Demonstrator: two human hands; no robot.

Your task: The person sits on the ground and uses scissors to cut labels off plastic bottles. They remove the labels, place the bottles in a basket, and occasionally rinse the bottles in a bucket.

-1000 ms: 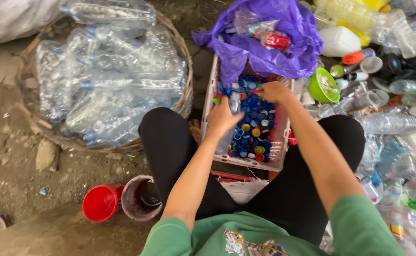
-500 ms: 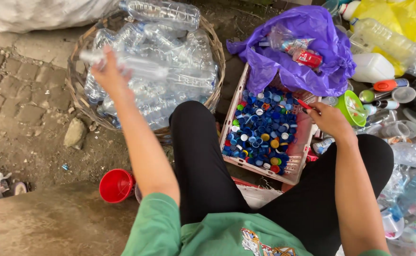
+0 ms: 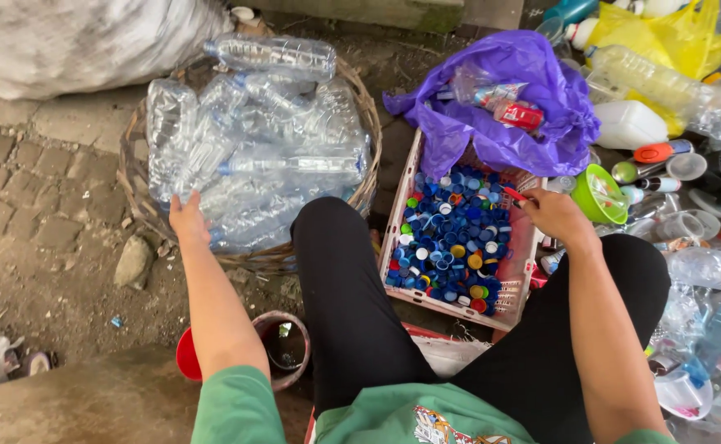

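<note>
My left hand [image 3: 188,218] rests open at the near rim of a wicker basket [image 3: 370,123], its fingers on the clear plastic bottles [image 3: 254,156] piled inside. My right hand [image 3: 554,215] hovers at the right edge of a white crate [image 3: 526,271] between my knees. The crate is full of bottle caps [image 3: 447,242], mostly blue. The fingers of that hand pinch a small red object [image 3: 515,195]; I cannot tell what it is.
A purple bag [image 3: 533,90] with a few bottles lies over the crate's far end. A green funnel-like cup [image 3: 599,197] and a heap of mixed bottles [image 3: 706,271] crowd the right. A red cup [image 3: 184,355], a brown pot [image 3: 286,349] and a stone [image 3: 134,263] sit at left.
My left hand left the crate and swung a clear bottle over the basket; it now rests empty at the basket's near rim. My right hand shifted to the crate's right edge.
</note>
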